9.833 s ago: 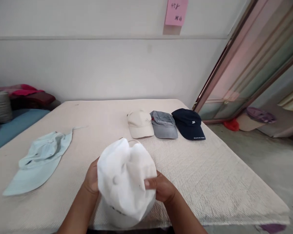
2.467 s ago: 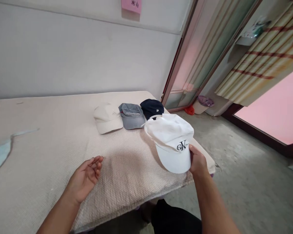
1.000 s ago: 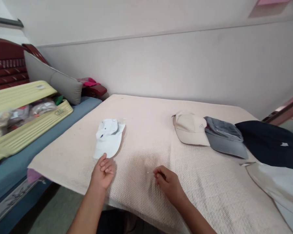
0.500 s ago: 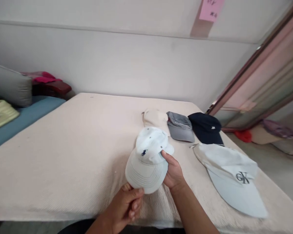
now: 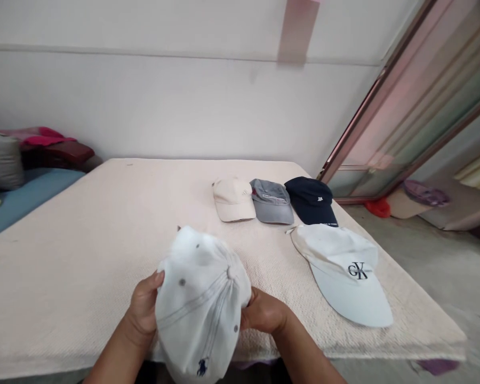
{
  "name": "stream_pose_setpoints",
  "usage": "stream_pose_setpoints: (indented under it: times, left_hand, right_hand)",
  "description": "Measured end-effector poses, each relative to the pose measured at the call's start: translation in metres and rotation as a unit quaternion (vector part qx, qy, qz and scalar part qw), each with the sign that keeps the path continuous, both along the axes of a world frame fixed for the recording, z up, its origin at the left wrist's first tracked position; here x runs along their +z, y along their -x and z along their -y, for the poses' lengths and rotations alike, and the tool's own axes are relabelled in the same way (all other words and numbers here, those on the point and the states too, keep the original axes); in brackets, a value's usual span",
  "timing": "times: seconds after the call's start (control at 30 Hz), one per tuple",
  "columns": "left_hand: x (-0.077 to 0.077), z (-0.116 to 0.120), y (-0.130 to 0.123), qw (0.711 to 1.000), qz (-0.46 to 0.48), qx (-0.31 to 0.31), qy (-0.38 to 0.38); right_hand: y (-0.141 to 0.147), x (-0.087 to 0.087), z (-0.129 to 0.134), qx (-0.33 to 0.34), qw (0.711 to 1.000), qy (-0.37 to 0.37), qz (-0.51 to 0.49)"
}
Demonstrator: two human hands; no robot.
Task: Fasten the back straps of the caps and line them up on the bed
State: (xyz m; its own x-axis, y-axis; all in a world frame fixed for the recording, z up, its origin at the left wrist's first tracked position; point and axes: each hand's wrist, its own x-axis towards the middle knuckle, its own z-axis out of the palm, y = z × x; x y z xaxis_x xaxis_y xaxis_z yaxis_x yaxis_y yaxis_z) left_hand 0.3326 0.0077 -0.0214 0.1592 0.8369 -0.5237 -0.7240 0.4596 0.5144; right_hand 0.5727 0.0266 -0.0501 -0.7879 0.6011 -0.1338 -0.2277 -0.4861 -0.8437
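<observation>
A white baseball cap with a dark blue horse-rider logo is held over the table's front edge, its crown facing me and the logo low. My left hand grips its left side, thumb on the fabric. On the other side my right hand is closed on the cap, the fingers partly hidden by it. To the right lies a larger white cap with black letters. Behind, in a row, sit a beige cap, a grey cap and a navy cap.
A cream textured cloth covers the table. A white wall stands behind it, with a pink-framed glass door at the right. Far left are a grey cushion and a blue surface.
The held white cap has come nearer and turned, so its crown now faces me instead of its brim. My left hand has shifted from the brim to the cap's side. The view has swung right.
</observation>
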Motion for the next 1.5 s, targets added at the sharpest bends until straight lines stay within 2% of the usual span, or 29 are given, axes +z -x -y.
stream_pose_setpoints:
  times: [0.07, 0.13, 0.23, 0.3, 0.37, 0.43, 0.5, 0.6, 0.67, 0.73, 0.8, 0.87, 1.0, 1.07, 1.17, 1.23, 1.33, 1.4, 1.5]
  left_hand:
    - [-0.002, 0.003, -0.003, 1.0, -0.007, 0.003, -0.006]
    - [-0.004, 0.007, -0.006, 0.999, -0.019, -0.019, -0.039]
    - [-0.007, 0.014, -0.01, 0.989, -0.037, -0.114, -0.081]
    - [-0.008, 0.017, -0.011, 0.976, -0.033, -0.19, -0.097]
    - [-0.008, 0.016, -0.012, 0.966, -0.028, -0.231, -0.112]
    - [-0.005, 0.011, -0.013, 0.969, -0.031, -0.21, -0.123]
    - [-0.002, 0.005, -0.014, 0.981, -0.046, -0.155, -0.103]
    - [0.002, -0.003, -0.017, 0.989, -0.075, -0.113, -0.053]
    - [0.001, -0.008, -0.018, 0.989, -0.102, -0.098, -0.054]
    - [-0.003, -0.014, -0.017, 0.986, -0.137, -0.065, -0.063]
    - [-0.009, -0.02, -0.016, 0.981, -0.181, -0.018, -0.061]
    - [-0.014, -0.024, -0.015, 0.976, -0.213, 0.012, -0.053]
    - [-0.015, -0.026, -0.018, 0.985, -0.158, 0.001, -0.063]
    - [-0.014, -0.025, -0.019, 0.989, -0.133, -0.001, -0.068]
    - [-0.013, -0.025, -0.02, 0.982, -0.176, 0.025, -0.06]
    - [-0.012, -0.026, -0.018, 0.982, -0.183, 0.032, -0.043]
    - [-0.008, -0.025, -0.013, 0.992, -0.12, 0.003, -0.031]
    - [-0.005, -0.023, -0.01, 0.996, -0.084, -0.012, -0.04]
    - [-0.001, -0.019, -0.009, 0.993, -0.091, -0.031, -0.064]
  right_hand:
    - [-0.003, 0.003, -0.003, 0.018, 1.0, -0.016, 0.01]
    - [-0.006, 0.007, -0.007, -0.004, 0.999, 0.011, -0.037]
    - [-0.01, 0.012, -0.013, -0.087, 0.989, 0.075, -0.098]
    - [-0.009, 0.013, -0.016, -0.141, 0.981, 0.098, -0.092]
    - [-0.006, 0.013, -0.017, -0.176, 0.976, 0.104, -0.07]
    - [-0.002, 0.013, -0.018, -0.195, 0.974, 0.1, -0.05]
    - [0.0, 0.014, -0.018, -0.198, 0.976, 0.084, -0.028]
    - [0.003, 0.02, -0.019, -0.209, 0.976, -0.016, 0.054]
    - [0.004, 0.024, -0.02, -0.228, 0.964, -0.086, 0.106]
    - [0.005, 0.026, -0.023, -0.236, 0.957, -0.11, 0.129]
    - [0.007, 0.023, -0.026, -0.246, 0.956, -0.094, 0.133]
    - [0.009, 0.017, -0.031, -0.28, 0.952, -0.045, 0.115]
    - [0.008, 0.009, -0.04, -0.354, 0.933, 0.064, 0.011]
    - [0.008, 0.009, -0.041, -0.369, 0.926, 0.082, -0.027]
    - [0.009, 0.01, -0.042, -0.381, 0.92, 0.081, -0.036]
    - [0.011, 0.012, -0.041, -0.372, 0.924, 0.079, -0.025]
    - [0.012, 0.014, -0.041, -0.322, 0.944, 0.076, -0.016]
    - [0.011, 0.016, -0.04, -0.282, 0.957, 0.058, -0.022]
    - [0.004, 0.021, -0.041, -0.254, 0.965, 0.027, -0.066]
